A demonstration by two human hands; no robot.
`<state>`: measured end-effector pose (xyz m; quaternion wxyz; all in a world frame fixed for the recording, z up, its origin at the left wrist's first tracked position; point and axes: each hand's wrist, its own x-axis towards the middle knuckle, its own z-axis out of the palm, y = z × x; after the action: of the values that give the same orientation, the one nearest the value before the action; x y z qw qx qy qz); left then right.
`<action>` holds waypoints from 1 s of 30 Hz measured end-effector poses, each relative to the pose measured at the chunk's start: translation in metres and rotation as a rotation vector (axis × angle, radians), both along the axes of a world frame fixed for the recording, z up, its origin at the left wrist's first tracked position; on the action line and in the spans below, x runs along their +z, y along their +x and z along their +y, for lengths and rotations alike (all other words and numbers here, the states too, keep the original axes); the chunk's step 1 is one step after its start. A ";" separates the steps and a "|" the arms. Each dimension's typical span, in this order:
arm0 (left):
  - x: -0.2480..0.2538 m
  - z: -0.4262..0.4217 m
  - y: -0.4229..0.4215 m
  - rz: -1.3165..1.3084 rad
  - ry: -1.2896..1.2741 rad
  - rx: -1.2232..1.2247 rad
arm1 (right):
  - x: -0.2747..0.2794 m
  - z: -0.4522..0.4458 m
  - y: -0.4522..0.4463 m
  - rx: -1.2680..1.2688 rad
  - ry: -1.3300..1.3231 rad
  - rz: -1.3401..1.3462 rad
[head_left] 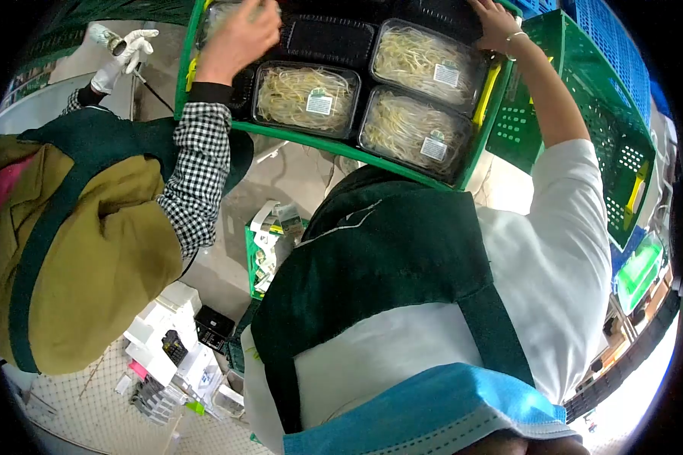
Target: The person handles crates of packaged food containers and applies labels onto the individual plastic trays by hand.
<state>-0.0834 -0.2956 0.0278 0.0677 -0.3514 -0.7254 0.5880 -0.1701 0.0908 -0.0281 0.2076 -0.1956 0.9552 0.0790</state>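
Observation:
My right hand point(498, 29), with a bracelet at the wrist, is at the far right end of a green crate point(303, 140). Its fingers are spread beside a black plastic tray point(442, 14), partly cut off by the top edge; I cannot tell how firmly they touch it. Inside the crate lie clear-lidded packs of bean sprouts with white labels: one upper right point(425, 61), one lower right point(416, 133) and one nearer the middle point(305, 98). My left hand is out of view. A co-worker's bare hand point(247, 36) reaches over the crate's left part, above another pack point(214, 19).
The co-worker point(91, 235) stands close on my left; their white-gloved hand point(129, 57) is near a small device. Another green crate point(584, 114) and blue crates point(615, 61) stand on the right. Below are a small green crate point(265, 258) with papers and white equipment point(174, 334).

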 end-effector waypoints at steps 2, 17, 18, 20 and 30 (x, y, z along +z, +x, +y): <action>0.014 0.001 -0.004 0.047 0.098 0.039 | 0.020 0.003 -0.007 0.009 -0.217 -0.018; -0.018 -0.106 0.025 -0.006 0.065 0.163 | -0.095 0.118 -0.091 -0.381 -1.276 0.057; -0.019 -0.107 0.026 -0.029 0.205 0.137 | -0.087 0.095 -0.069 -0.229 -0.979 0.195; -0.016 -0.093 0.034 -0.029 0.108 0.133 | -0.072 0.043 -0.012 0.092 -0.436 0.603; -0.012 0.003 -0.059 -0.160 0.398 -0.036 | -0.055 0.063 -0.068 -0.235 -0.777 -0.051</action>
<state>-0.1428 -0.2928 0.0155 0.0882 -0.3895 -0.8239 0.4021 -0.2382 0.1535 -0.0830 0.1493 -0.1508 0.9243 -0.3171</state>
